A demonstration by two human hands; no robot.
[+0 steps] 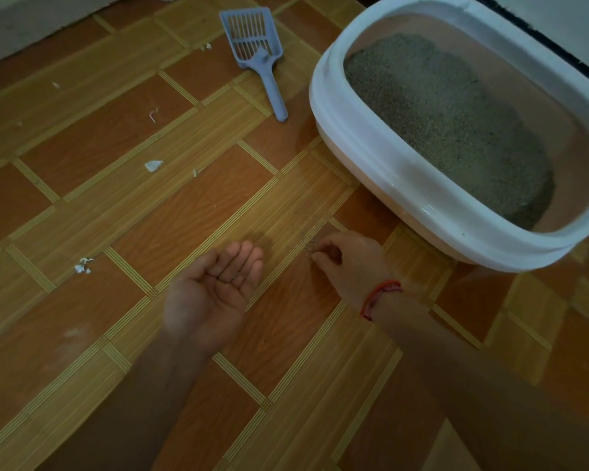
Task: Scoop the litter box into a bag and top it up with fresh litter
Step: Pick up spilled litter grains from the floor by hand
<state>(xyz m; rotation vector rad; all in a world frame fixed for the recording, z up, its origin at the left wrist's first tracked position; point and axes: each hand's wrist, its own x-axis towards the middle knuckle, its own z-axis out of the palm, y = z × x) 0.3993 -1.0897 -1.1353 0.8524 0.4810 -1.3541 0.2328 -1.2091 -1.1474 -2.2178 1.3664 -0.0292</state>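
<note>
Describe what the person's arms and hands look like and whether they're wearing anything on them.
Both forearms are bare, with no sleeves or gloves in view. The right hand has a thin red thread bracelet around its wrist. The left hand shows no rings, watch or bands.

Litter box (381, 171) sits upper right of frame w/ litter (446, 124) in it. Scoop (254, 45) lies on floor (116, 205) top center, just left of box. Scraps scattered at left.
</note>
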